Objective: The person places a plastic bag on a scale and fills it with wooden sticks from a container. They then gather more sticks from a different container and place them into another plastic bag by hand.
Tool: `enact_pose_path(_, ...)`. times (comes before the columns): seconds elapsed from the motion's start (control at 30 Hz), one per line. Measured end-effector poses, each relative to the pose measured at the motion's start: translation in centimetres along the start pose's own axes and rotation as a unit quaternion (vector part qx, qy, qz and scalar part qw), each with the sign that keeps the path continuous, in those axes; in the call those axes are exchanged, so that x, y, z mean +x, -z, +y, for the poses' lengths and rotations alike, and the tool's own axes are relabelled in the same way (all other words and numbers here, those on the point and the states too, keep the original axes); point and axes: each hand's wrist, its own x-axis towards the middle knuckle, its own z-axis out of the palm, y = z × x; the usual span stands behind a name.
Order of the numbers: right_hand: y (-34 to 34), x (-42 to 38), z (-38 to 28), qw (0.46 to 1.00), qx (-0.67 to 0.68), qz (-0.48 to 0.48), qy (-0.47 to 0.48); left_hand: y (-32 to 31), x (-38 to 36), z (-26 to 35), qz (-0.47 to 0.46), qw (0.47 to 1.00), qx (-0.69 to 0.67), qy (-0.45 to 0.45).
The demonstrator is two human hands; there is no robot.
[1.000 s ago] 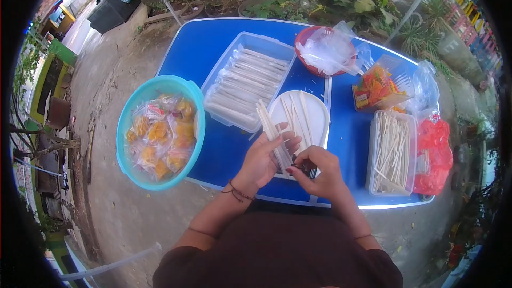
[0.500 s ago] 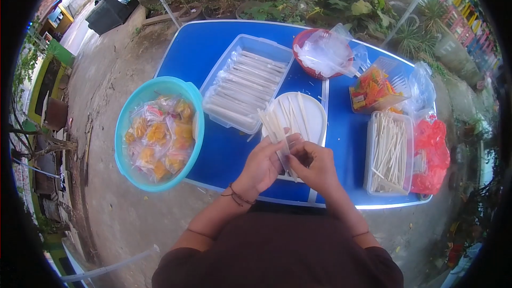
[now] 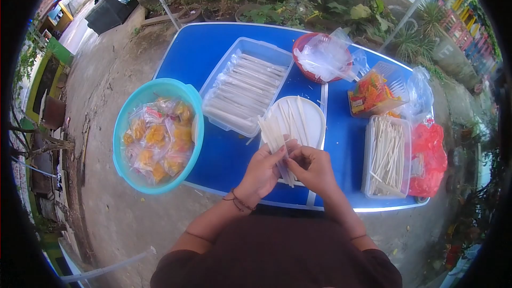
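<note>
My left hand (image 3: 259, 172) is closed around a fanned bundle of thin pale sticks (image 3: 273, 134), whose upper ends spread toward the far side of the table. My right hand (image 3: 313, 166) is beside it, thumb and forefinger pinched at the lower part of the bundle. Something clear, like a plastic sleeve, seems to lie around the sticks between my hands; its edges are hard to make out. Just beyond my hands, a white oval tray (image 3: 316, 122) holds several loose sticks (image 3: 293, 114). Farther left, a clear plastic container (image 3: 209, 108) holds rows of wrapped stick bundles (image 3: 246, 88).
A turquoise basin (image 3: 120, 152) of bagged yellow-orange food stands at the left. On the blue table (image 3: 213, 162), a red basket (image 3: 302, 66) holds clear bags. To the right are a container of orange packets (image 3: 370, 93), a box of sticks (image 3: 386, 154) and a red bag (image 3: 428, 160).
My right hand has shifted slightly at the lower end of the stick bundle. Both hands stay together over the near edge of the white tray. The camera view has moved slightly.
</note>
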Motion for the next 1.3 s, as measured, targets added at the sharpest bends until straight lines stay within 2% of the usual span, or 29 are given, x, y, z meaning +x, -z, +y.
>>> enact_pose_path(0.1, 0.0, 0.0, 0.5, 1.000, 0.028, 0.005, -0.011, 0.1, 0.0, 0.3, 0.004, 1.000, -0.006, 0.029)
enact_pose_path(0.37, 0.4, 0.0, 0.9, 0.994, 0.104, 0.018, -0.017, -0.1, 0.1, 0.0, -0.004, 1.000, -0.017, 0.017)
enact_pose_path(0.87, 1.3, 0.3, 1.4, 0.983, 0.180, -0.026, -0.039, 0.1, 0.1, -0.5, 0.004, 0.999, 0.041, -0.021)
enact_pose_path(1.07, 1.9, 0.7, 2.2, 0.980, 0.184, -0.034, -0.066, 0.3, 0.2, -0.3, 0.007, 0.999, 0.037, -0.040)
enact_pose_path(1.17, 2.2, 0.6, 1.4, 0.983, 0.177, 0.000, -0.050, 0.6, 0.2, -0.1, 0.014, 0.999, 0.020, -0.047)
enact_pose_path(1.3, 2.8, 1.2, 1.3, 0.995, 0.078, 0.053, -0.030, 0.9, 0.1, 0.4, 0.012, 0.999, 0.009, -0.051)
